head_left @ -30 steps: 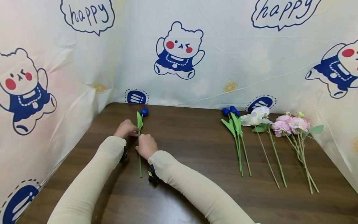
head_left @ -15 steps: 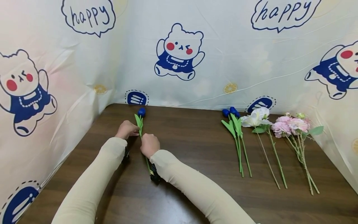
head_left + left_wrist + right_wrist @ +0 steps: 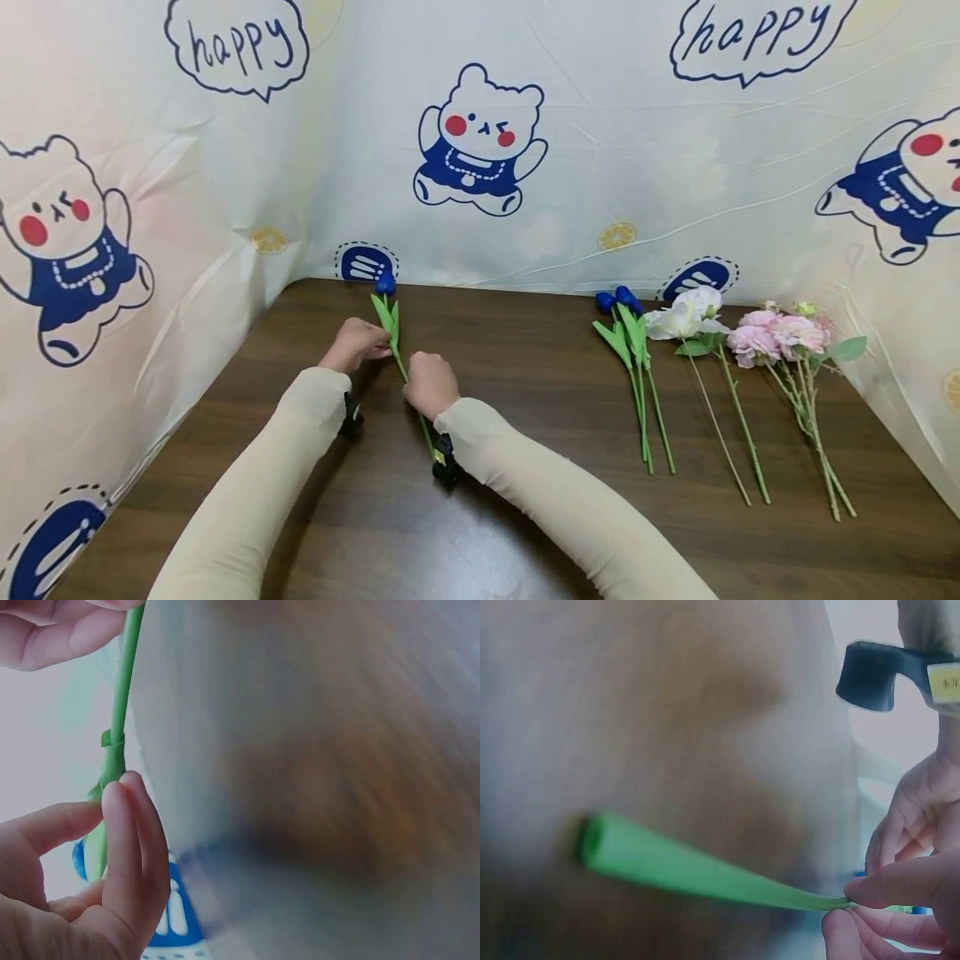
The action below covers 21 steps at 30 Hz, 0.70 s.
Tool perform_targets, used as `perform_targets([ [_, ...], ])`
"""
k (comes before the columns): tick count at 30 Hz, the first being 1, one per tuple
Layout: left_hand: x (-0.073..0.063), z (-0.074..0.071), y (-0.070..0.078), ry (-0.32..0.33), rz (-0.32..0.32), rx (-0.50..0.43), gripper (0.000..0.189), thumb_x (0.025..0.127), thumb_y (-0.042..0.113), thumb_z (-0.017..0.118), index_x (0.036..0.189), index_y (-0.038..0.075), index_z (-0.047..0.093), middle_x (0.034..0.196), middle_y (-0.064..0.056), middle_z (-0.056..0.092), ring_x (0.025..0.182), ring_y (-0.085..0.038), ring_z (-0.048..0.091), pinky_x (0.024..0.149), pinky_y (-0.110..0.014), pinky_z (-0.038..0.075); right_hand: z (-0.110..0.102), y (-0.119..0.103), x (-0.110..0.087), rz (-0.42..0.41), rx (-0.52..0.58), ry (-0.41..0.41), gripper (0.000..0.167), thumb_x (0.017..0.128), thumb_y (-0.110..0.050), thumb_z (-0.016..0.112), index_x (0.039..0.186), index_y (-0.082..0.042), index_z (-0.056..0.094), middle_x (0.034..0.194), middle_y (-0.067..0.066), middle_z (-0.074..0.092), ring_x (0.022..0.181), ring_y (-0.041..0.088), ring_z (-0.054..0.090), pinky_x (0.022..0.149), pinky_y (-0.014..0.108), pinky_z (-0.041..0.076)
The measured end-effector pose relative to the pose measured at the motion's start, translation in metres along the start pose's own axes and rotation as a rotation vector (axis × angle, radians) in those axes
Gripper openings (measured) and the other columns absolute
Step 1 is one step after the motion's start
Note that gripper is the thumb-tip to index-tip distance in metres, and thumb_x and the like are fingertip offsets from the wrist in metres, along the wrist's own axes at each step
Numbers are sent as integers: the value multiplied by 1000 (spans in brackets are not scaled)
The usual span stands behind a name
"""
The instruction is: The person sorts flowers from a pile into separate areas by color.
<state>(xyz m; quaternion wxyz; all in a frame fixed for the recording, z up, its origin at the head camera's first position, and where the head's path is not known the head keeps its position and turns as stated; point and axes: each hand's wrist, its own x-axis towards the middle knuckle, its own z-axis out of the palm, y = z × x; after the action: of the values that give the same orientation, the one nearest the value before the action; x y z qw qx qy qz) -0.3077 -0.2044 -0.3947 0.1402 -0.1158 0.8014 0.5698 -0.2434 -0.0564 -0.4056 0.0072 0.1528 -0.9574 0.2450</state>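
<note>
Both hands hold one artificial blue tulip [image 3: 386,284] at the left of the table in the head view. My left hand [image 3: 358,343] pinches it where the green leaves join the stem. Lower down, my right hand [image 3: 431,386] grips the green stem between thumb and fingers. The flower slants, bloom toward the back and stem end toward the front right. In the left wrist view, thumb and fingertips close on the leaf base below a small collar on the stem [image 3: 127,675]. The cut stem end [image 3: 592,844] juts out past the fingers in the right wrist view.
On the right of the brown table [image 3: 510,358] lie more blue tulips [image 3: 630,300], white flowers [image 3: 686,317] and pink flowers [image 3: 783,335], stems toward the front. A printed cloth [image 3: 480,242] hangs along the table's back and sides.
Both hands have shifted right with the tulip. Its stem has swung from nearly straight to slanted, the lower end toward the right. The flowers on the right stay put.
</note>
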Motion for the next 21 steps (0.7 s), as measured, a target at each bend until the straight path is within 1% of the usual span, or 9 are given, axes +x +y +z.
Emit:
perform_targets([
  [3,0,11,8,-8,29,-43,37,93,6,52,123,-17,50,99,-17,61,64,-3,63,76,-21,55,-12,14,-3,-15,-19,43,41,76,-4,65,50,-16,36,50,-6,36,50,12,41,45,25,34],
  [4,3,14,8,-27,72,-97,35,92,8,56,118,-15,54,97,-17,63,63,-4,64,73,-20,55,-16,18,-4,-14,-19,53,38,76,-4,65,51,-15,38,50,-5,38,50,12,42,45,25,35],
  [7,6,32,18,-18,133,-169,33,91,7,57,115,-16,55,95,-21,66,61,-5,63,71,-19,55,-30,32,-7,-12,-25,99,26,75,-5,66,55,-12,51,55,-2,54,53,14,53,47,26,39],
  [10,8,58,29,19,193,-210,30,90,5,57,113,-15,57,95,-23,66,56,-3,61,67,-17,55,-46,47,-12,1,-12,132,16,76,-4,66,62,-9,60,61,3,62,56,18,58,49,28,43],
  [11,6,70,36,57,179,-185,33,92,4,53,118,-15,55,100,-23,65,57,-1,60,71,-18,55,-51,53,-14,6,-9,144,14,76,-4,67,64,-8,61,62,4,64,57,18,58,50,28,43],
  [14,6,99,48,86,207,-193,31,92,6,54,118,-10,58,102,-22,65,55,0,59,73,-23,56,-65,69,-19,34,2,163,11,77,-3,66,67,-6,62,63,5,63,58,18,58,52,28,44],
  [17,6,130,59,80,237,-203,29,92,7,56,116,-8,59,105,-24,66,56,-2,59,80,-33,56,-77,88,-24,83,11,172,9,78,-4,65,69,-5,62,63,5,62,57,17,55,52,27,43],
  [19,6,152,65,67,262,-194,27,90,5,58,115,-7,60,108,-26,66,58,-5,60,82,-37,55,-84,101,-28,124,19,174,9,78,-4,64,70,-5,61,63,5,61,55,17,53,51,27,41],
  [21,6,173,69,56,288,-178,28,88,2,60,114,-7,60,107,-26,66,61,-9,61,79,-36,56,-90,115,-32,166,24,184,8,78,-4,64,70,-5,61,63,5,61,54,16,52,50,26,40],
])
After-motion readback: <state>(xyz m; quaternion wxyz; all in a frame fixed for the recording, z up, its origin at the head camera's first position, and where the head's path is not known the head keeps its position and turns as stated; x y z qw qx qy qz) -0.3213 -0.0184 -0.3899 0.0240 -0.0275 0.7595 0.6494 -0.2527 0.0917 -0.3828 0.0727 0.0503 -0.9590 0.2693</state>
